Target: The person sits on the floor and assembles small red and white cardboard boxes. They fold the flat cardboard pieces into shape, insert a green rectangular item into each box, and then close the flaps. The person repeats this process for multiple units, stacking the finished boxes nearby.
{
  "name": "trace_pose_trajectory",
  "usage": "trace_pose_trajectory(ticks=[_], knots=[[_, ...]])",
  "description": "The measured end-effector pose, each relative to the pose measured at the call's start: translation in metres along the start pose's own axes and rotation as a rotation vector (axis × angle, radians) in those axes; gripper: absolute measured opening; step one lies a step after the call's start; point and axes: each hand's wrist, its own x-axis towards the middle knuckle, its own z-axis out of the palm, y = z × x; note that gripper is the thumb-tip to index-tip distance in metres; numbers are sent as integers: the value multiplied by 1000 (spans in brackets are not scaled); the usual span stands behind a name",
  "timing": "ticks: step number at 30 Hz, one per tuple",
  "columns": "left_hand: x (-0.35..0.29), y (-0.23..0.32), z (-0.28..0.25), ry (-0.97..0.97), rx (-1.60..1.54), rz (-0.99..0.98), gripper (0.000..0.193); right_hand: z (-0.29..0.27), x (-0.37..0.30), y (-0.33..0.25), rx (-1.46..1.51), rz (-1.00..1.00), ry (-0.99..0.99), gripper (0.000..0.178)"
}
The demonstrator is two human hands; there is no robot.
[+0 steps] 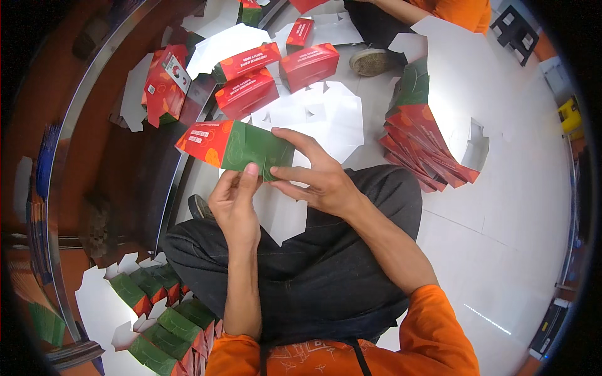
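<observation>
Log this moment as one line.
left hand: holds red-green box, lower edge | right hand: holds same box, right end | right: carton stack | lower left: more cartons | ahead: red boxes

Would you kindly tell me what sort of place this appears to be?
Possibly a shop or packing room: red boxes, a stack of overlapping cartons and a pale tiled floor suggest it.

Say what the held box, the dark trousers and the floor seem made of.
Held box: probably thin printed cardboard, slightly glossy; its folds are crisp. Dark trousers: likely woven fabric, matt; they crease softly. Floor: perhaps ceramic or stone tile, polished; thin joint lines and bright reflections show.
</observation>
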Motion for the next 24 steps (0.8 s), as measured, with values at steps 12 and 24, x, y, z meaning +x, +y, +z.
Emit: trace_pose_trajectory(ticks=[12,24], knots=[[3,2,5,-222,661,460,15,-12,-4,12,392,327,-100,63],[-20,-17,-2,-983,1072,456,48,-53,5,15,154,515,104,61]])
